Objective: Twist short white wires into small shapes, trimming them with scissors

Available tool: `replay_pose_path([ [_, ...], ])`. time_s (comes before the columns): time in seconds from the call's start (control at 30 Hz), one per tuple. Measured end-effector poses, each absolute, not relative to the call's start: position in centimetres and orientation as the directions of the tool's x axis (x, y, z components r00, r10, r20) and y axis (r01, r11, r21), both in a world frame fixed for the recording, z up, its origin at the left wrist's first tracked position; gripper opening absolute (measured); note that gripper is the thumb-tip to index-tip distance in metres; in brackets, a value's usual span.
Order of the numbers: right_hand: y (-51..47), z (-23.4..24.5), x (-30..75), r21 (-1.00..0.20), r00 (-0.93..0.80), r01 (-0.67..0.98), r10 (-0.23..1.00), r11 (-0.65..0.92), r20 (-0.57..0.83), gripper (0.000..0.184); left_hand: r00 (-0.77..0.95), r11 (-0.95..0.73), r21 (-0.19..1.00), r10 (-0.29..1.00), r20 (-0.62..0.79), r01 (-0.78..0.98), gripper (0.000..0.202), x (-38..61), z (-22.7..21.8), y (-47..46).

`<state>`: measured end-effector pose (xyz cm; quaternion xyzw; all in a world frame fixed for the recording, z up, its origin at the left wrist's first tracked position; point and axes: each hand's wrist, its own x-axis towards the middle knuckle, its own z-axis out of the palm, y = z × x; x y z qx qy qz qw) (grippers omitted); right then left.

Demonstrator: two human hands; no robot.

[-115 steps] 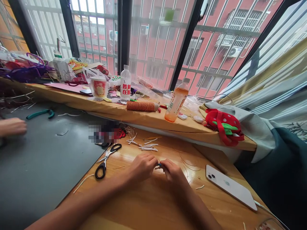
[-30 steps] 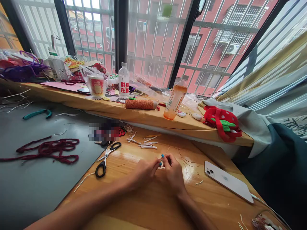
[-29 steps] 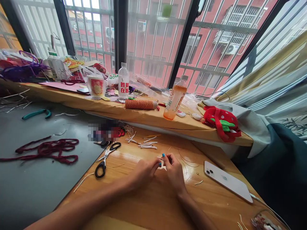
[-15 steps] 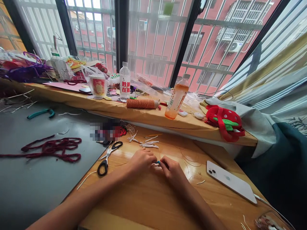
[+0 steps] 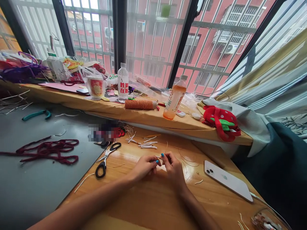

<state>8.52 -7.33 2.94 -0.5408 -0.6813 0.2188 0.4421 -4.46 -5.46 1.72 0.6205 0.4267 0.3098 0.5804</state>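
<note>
Left hand (image 5: 144,166) and right hand (image 5: 174,168) have risen off the bench (image 5: 148,204) since half a second ago. Both pinch the thread (image 5: 160,157) at meeting fingertips, right of the scissors (image 5: 105,158). Grip unchanged.

1 view only: head cam, above near edge of wooden table (image 5: 148,204), faces fwd & down across table to window sill (image 5: 144,118) along its far side. Close range: left hand (image 5: 144,166) & right hand (image 5: 174,168) mid-frame over table.

Two hands (image 5: 144,166) (image 5: 174,169), two bottles (image 5: 123,82) (image 5: 174,101), one pair of scissors (image 5: 105,159), one phone (image 5: 227,184), one thread spool (image 5: 140,104), one cup (image 5: 96,87).
</note>
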Motion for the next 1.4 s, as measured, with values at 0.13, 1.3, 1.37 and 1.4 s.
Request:
replay_pose_path([
  [0.13,-7.5,3.1,8.6,-0.779,-0.072,0.521,0.927,0.35,0.368,0.025,0.408,-0.014,0.992,0.912,-0.038,0.123,0.026,-4.7,1.8,-5.3],
  [1.3,-6.5,2.6,9.9,-0.75,-0.377,0.521,0.898,0.408,0.227,0.025,0.534,0.112,0.992,0.836,-0.124,0.055,0.029,-6.3,3.5,-4.8],
  [1.37,-7.1,2.9,9.7,-0.575,-0.409,0.67,0.88,0.47,0.242,0.024,0.474,-0.076,0.978,0.88,-0.025,0.193,0.027,-6.2,3.1,-4.6],
  [1.4,-7.4,3.1,9.7,-0.451,-0.438,0.74,0.866,0.499,0.239,0.023,0.442,-0.183,0.939,0.896,0.038,0.291,0.027,-6.1,2.8,-4.5],
])
